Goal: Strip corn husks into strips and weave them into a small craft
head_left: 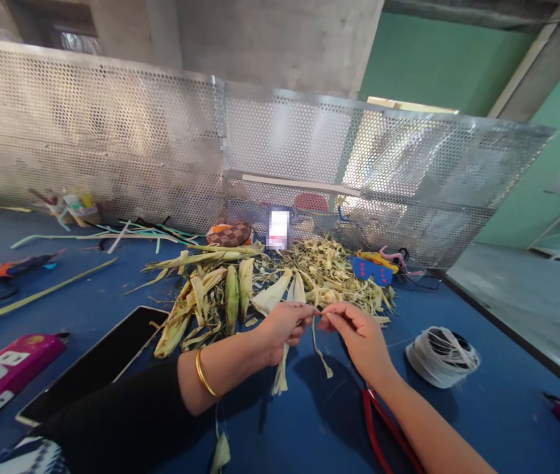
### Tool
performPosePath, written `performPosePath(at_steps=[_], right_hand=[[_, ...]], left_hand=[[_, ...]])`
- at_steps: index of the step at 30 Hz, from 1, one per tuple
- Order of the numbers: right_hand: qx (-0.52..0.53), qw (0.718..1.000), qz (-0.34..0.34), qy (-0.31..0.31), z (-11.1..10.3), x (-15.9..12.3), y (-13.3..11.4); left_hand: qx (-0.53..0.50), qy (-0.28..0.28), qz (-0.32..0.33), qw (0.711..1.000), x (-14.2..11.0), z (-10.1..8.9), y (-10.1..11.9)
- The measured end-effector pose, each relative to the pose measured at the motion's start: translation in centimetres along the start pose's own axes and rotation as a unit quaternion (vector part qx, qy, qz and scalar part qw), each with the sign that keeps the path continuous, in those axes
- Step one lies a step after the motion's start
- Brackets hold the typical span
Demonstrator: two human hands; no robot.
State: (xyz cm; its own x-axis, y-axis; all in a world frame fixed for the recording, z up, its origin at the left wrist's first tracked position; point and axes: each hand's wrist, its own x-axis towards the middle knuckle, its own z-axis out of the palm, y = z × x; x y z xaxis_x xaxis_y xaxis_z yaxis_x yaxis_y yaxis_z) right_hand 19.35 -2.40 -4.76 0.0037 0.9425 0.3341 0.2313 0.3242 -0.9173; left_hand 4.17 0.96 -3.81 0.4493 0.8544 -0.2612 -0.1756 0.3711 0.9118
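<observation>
My left hand [284,329], with a gold bangle at its wrist, is closed round pale corn husk strips [282,378]. Wide husk pieces [275,295] stick up behind it, and narrow ends hang below. My right hand [356,334] has thumb and forefinger pinched together, almost touching the left fingertips; what lies in that pinch is too small to make out. A thin husk strip [320,355] dangles between the hands. To the right sits a spool of whitish string [443,357], with a faint thread leading toward my right hand. Red-handled pliers [373,424] lie partly under my right forearm.
Corn husks [230,296] and a heap of shredded husk [334,263] lie beyond my hands. A dark flat tablet-like panel [97,362] and a magenta power strip [23,368] are at left. A perforated metal screen [284,145] stands along the table's back.
</observation>
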Motion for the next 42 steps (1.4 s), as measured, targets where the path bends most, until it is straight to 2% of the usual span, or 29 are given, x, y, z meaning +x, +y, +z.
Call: performPosePath(at_steps=[3, 7, 10, 12, 14, 15, 17, 19, 22, 26, 28, 32, 35, 38, 40, 42], right_hand=[[-0.031, 0.999, -0.024, -0.032, 0.1, -0.2, 0.2], [-0.085, 0.991, -0.074, -0.068, 0.1, -0.3, -0.2], [-0.142, 0.977, -0.102, -0.12, -0.4, -0.7, -1.4], [-0.175, 0.971, -0.085, -0.138, -1.3, -1.7, -2.2], [-0.223, 0.968, -0.041, -0.107, -2.7, -3.3, -2.4], [-0.279, 0.956, -0.021, -0.085, -3.5, -4.4, -2.2], [-0.422, 0.904, 0.04, -0.05, -5.0, -6.8, -1.5], [-0.509, 0.854, 0.098, -0.045, -6.0, -9.0, -0.6], [-0.55, 0.826, 0.107, -0.059, -6.1, -10.7, 0.1], [-0.606, 0.778, 0.149, -0.073, -4.9, -10.1, -0.7], [-0.616, 0.767, 0.161, -0.083, -4.8, -9.7, -1.1], [-0.603, 0.775, 0.172, -0.082, -5.7, -10.3, -0.8], [-0.573, 0.799, 0.167, -0.064, -7.0, -11.3, 0.1], [-0.47, 0.864, 0.177, -0.029, -8.0, -12.1, 0.8], [-0.323, 0.923, 0.205, -0.026, -8.1, -12.2, 0.6], [-0.134, 0.961, 0.24, -0.037, -7.5, -12.3, -0.2]], left_hand=[[0.0, -0.014, -0.001, 1.0, -0.2, 0.0, 0.1], [0.015, 0.016, 0.005, 1.0, -0.4, 0.1, 0.2], [0.02, 0.032, 0.023, 0.999, -0.6, 0.2, 0.5], [0.023, 0.041, 0.04, 0.998, -0.7, 0.3, 0.9], [0.027, 0.049, 0.057, 0.997, -0.8, 0.2, 1.3], [0.028, 0.053, 0.065, 0.996, -0.8, 0.2, 1.5], [0.027, 0.057, 0.078, 0.995, -0.8, 0.1, 1.8], [0.025, 0.06, 0.087, 0.994, -0.8, 0.1, 1.8], [0.03, 0.06, 0.096, 0.993, -0.8, 0.1, 1.6], [0.061, 0.052, 0.106, 0.991, -1.2, 0.3, 1.4], [0.081, 0.052, 0.118, 0.988, -1.5, 0.3, 1.6], [0.107, 0.058, 0.146, 0.982, -2.1, 0.3, 2.4], [0.135, 0.076, 0.177, 0.972, -2.0, 0.1, 2.8], [0.154, 0.084, 0.205, 0.963, -1.5, -0.2, 2.8], [0.163, 0.084, 0.217, 0.959, -1.1, -0.5, 2.7], [0.169, 0.088, 0.221, 0.956, -0.8, -0.7, 2.5]])
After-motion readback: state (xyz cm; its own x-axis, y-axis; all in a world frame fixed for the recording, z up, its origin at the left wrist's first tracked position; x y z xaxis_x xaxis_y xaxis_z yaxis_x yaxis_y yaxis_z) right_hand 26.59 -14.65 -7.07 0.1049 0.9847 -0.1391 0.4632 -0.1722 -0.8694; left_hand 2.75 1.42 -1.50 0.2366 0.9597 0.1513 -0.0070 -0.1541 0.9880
